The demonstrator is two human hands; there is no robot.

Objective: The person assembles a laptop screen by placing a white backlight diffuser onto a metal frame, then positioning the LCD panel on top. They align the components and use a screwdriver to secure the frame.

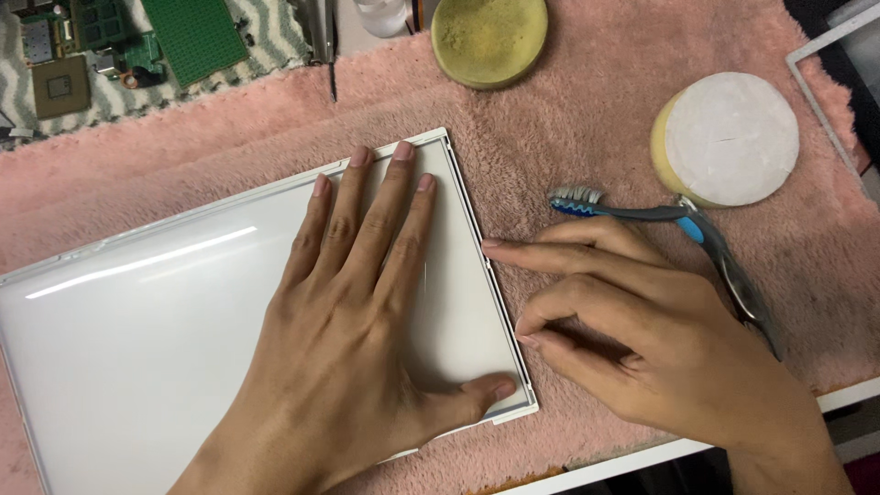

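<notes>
Panel: flat white glossy rectangular panel (165, 312) lies on the pink fluffy towel (587, 128).
Left hand (357, 302): grip released, palm pressing the panel flat.
Right hand (642, 321): grasping nothing, index fingertip (492, 246) at the panel's right edge.
Advice: keep palm pressure even while working the edge.
Nearby: blue-grey toothbrush (642, 213).

Bare left hand (353, 302); right hand (642, 330); no sleeves

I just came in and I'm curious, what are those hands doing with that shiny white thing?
A person's left hand lies flat on a glossy white panel, which rests on a pink towel. The right hand touches the panel's right edge with a fingertip. A blue and grey toothbrush lies just beyond that hand, untouched. Two round pads and green circuit boards sit farther back.
</notes>
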